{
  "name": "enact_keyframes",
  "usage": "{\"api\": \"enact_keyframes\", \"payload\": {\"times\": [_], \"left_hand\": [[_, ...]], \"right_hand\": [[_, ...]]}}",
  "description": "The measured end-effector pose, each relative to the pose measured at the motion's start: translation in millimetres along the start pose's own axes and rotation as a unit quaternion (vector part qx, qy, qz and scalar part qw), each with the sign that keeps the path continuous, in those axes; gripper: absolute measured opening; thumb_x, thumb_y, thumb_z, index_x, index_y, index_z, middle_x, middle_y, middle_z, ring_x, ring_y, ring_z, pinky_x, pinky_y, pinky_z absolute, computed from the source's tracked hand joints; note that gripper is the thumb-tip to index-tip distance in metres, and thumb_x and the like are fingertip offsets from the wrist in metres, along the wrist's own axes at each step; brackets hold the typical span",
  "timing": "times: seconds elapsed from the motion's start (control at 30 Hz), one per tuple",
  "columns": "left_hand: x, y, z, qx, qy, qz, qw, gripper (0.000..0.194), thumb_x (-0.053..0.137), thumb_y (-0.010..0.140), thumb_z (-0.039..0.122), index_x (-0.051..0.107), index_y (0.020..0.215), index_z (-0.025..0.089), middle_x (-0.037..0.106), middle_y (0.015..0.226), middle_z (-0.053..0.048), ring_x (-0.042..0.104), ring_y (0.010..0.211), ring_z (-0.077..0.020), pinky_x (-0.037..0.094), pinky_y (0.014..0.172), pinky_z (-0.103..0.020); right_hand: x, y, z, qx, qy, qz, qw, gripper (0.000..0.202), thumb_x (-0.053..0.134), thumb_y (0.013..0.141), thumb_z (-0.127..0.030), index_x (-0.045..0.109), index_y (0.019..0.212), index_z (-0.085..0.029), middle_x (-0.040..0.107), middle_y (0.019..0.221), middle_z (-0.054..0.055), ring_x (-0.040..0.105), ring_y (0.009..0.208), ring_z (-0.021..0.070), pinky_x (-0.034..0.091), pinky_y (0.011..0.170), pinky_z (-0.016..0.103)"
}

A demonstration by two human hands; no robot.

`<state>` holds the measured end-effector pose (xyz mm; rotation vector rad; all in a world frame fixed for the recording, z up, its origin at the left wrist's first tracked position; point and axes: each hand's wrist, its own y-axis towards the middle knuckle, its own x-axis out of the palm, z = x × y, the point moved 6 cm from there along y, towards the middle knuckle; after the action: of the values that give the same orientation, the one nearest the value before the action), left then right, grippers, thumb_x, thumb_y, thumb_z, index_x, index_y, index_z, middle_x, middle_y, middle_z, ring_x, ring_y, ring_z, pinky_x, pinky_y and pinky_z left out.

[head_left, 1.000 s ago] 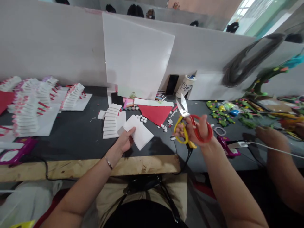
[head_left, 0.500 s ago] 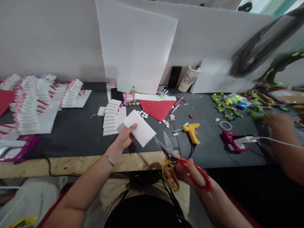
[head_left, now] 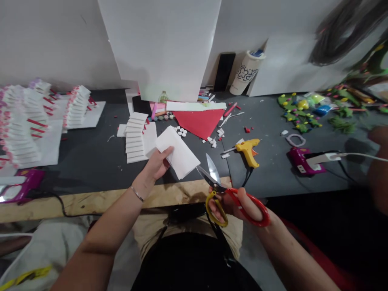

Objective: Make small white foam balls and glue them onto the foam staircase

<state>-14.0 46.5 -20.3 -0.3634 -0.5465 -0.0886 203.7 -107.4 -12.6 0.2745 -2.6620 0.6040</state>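
Observation:
Pinched between thumb and fingers of my left hand [head_left: 157, 163] is a white sheet of foam or card [head_left: 179, 153], tilted above the table. My right hand [head_left: 233, 204] is wrapped round the handles of a pair of scissors [head_left: 214, 184], one loop red and one yellow. Their blades are spread apart, and one tip lies by the sheet's lower right corner; whether it touches I cannot tell. Left of the sheet stands a stepped stack of white strips [head_left: 135, 139]. Small white discs [head_left: 182, 131] and a red triangular sheet [head_left: 201, 121] lie just beyond it.
A yellow glue gun [head_left: 248, 151] lies right of the scissors. Purple power strips [head_left: 303, 161] with cords sit at both sides. Several white fan-like pieces [head_left: 21, 125] stand at the left, a patterned cup [head_left: 247, 72] at the back. Another person's arm [head_left: 377, 169] shows at the right edge.
The camera view has tilted down and shifted slightly. The scissors and the white sheet are a little closer together. The other person's hand at the right has moved toward the frame's edge.

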Motion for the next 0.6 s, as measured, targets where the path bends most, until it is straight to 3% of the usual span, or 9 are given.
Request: {"api": "enact_keyframes", "payload": {"times": [0.1, 0.17, 0.33, 0.6], "left_hand": [[0.0, -0.7, -3.5, -0.011, 0.018, -0.022, 1.0, 0.05, 0.084, 0.067, 0.024, 0.067, 0.113, 0.016, 0.076, 0.102, -0.009, 0.07, 0.1, -0.0256, 0.056, 0.096, -0.038], [1.0, -2.1, -7.3, -0.03, 0.03, -0.049, 0.998, 0.052, 0.087, 0.063, 0.028, 0.068, 0.11, 0.015, 0.076, 0.1, -0.009, 0.07, 0.098, -0.0261, 0.057, 0.093, -0.037], [5.5, -8.0, -15.1, -0.067, 0.07, -0.116, 0.988, 0.055, 0.091, 0.055, 0.032, 0.071, 0.103, 0.014, 0.076, 0.1, -0.011, 0.07, 0.099, -0.0284, 0.057, 0.09, -0.037], [5.8, -7.7, -14.9, -0.065, 0.1, -0.118, 0.986, 0.042, 0.088, 0.056, 0.021, 0.073, 0.095, 0.015, 0.077, 0.094, -0.008, 0.071, 0.09, -0.0238, 0.056, 0.087, -0.036]], "right_hand": [[17.9, 10.0, 10.1, 0.063, 0.05, -0.138, 0.987, 0.077, 0.048, 0.073, -0.086, 0.061, 0.114, -0.022, 0.062, 0.086, 0.008, 0.059, 0.069, 0.0197, 0.051, 0.061, 0.036], [25.0, 13.3, 12.1, 0.066, 0.079, -0.177, 0.979, 0.078, 0.046, 0.073, -0.086, 0.055, 0.12, -0.024, 0.062, 0.09, 0.007, 0.059, 0.072, 0.0184, 0.049, 0.063, 0.034], [29.5, 18.7, 15.6, 0.031, 0.055, -0.165, 0.984, 0.07, 0.046, 0.077, -0.083, 0.054, 0.119, -0.027, 0.064, 0.094, 0.008, 0.057, 0.071, 0.0191, 0.046, 0.063, 0.034], [29.4, 14.6, 19.8, -0.007, 0.049, -0.158, 0.986, 0.069, 0.043, 0.077, -0.084, 0.055, 0.12, -0.03, 0.062, 0.098, 0.008, 0.056, 0.073, 0.0202, 0.045, 0.066, 0.037]]}}
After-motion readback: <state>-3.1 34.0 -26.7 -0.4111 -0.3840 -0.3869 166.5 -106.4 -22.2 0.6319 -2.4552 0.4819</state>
